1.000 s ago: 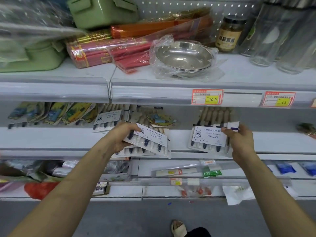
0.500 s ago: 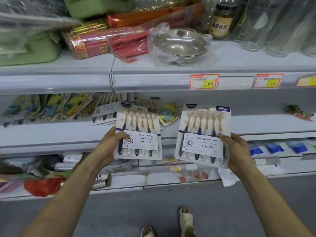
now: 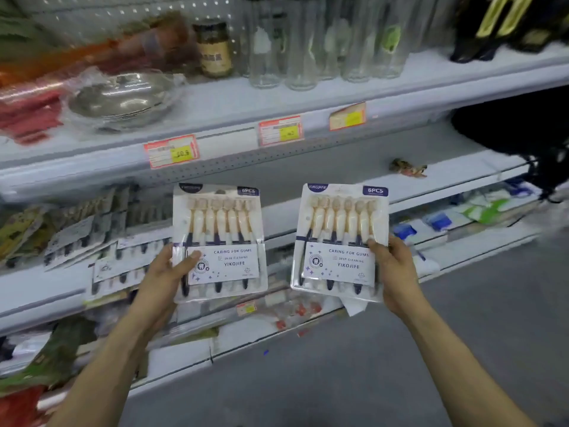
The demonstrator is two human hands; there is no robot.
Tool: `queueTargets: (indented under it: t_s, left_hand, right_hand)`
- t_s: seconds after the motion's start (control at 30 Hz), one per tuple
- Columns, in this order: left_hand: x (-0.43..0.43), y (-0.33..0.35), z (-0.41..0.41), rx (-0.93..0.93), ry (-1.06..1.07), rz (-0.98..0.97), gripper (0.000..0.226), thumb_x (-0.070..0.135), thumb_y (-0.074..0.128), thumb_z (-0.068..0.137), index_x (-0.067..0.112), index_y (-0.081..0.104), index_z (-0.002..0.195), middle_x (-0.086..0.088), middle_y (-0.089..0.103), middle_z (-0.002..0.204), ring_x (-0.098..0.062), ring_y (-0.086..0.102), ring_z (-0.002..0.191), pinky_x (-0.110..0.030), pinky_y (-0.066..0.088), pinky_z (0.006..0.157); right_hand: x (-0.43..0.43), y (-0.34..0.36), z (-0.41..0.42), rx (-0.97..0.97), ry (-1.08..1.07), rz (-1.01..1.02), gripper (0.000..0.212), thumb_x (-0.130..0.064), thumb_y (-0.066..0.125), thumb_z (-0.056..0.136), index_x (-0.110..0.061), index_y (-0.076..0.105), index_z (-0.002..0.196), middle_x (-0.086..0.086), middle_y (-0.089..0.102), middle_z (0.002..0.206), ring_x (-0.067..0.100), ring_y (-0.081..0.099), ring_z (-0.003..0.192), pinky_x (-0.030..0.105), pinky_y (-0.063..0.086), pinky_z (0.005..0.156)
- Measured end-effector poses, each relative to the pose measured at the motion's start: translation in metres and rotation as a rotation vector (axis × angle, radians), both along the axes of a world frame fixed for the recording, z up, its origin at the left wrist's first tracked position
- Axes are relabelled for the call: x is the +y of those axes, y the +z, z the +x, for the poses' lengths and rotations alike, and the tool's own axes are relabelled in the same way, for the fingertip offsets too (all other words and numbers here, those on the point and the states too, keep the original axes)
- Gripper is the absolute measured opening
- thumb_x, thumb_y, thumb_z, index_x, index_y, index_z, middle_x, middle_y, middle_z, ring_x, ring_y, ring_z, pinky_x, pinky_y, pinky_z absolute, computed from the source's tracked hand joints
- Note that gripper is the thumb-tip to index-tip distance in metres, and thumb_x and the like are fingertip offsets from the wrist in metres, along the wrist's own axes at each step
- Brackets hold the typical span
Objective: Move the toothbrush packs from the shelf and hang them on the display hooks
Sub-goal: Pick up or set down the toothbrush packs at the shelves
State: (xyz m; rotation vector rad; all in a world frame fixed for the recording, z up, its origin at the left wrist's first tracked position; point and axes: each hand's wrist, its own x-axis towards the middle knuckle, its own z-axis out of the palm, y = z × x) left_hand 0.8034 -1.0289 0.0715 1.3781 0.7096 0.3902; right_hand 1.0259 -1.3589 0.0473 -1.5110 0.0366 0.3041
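Observation:
Two clear blister packs of cream and navy toothbrushes with white labels are held upright in front of the shelves. My left hand (image 3: 164, 280) grips the left toothbrush pack (image 3: 219, 241) at its lower left edge, thumb on the label. My right hand (image 3: 392, 272) grips the right toothbrush pack (image 3: 340, 241) at its lower right edge. More toothbrush packs (image 3: 123, 260) lie on the middle shelf (image 3: 40, 288) to the left. No display hooks are visible.
The top shelf (image 3: 277, 97) carries a wrapped steel bowl (image 3: 123, 100), a jar (image 3: 215, 47) and glass bottles (image 3: 308, 41). Price tags (image 3: 171, 151) line its edge. Small goods fill the lower shelves. Grey floor (image 3: 338, 380) lies below. A dark shape (image 3: 523, 134) sits at right.
Both hands lifted the packs off the shelf and turned them upright, facing me. The view has swung to the right, and the packs are now held further apart.

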Motion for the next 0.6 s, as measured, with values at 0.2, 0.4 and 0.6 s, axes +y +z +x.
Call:
queueTargets:
  t_s: [0.2,0.4,0.6]
  left_hand:
    - [-0.14,-0.01,0.14,-0.06,-0.188,-0.054,0.032,0.008,0.064,0.099,0.017,0.062,0.13,-0.014,0.075,0.125,-0.029,0.074,0.111,-0.039,0.065,0.08]
    - [-0.266,-0.003,0.26,-0.066,-0.382,-0.044,0.041,0.023,0.073,0.091,0.017,0.062,0.13,-0.016,0.074,0.126,-0.04,0.07,0.117,-0.053,0.06,0.096]
    - [-0.384,-0.013,0.4,-0.061,-0.649,0.046,0.041,0.009,0.071,0.097,0.029,0.058,0.13,-0.004,0.076,0.118,-0.027,0.072,0.113,-0.043,0.062,0.091]
  right_hand:
    - [-0.166,0.009,0.054,-0.063,-0.116,-0.012,0.02,-0.02,0.064,0.105,-0.01,0.066,0.122,0.013,0.077,0.112,0.028,0.077,0.103,0.044,0.064,0.085]
    - [-0.314,0.015,0.092,-0.101,-0.38,-0.046,0.019,-0.024,0.069,0.102,-0.02,0.067,0.121,-0.001,0.079,0.108,0.018,0.078,0.098,0.036,0.064,0.079]
    - [-0.431,-0.013,0.137,-0.043,-0.663,-0.03,0.02,-0.024,0.068,0.102,-0.021,0.065,0.122,0.001,0.079,0.113,0.025,0.077,0.105,0.051,0.06,0.091]
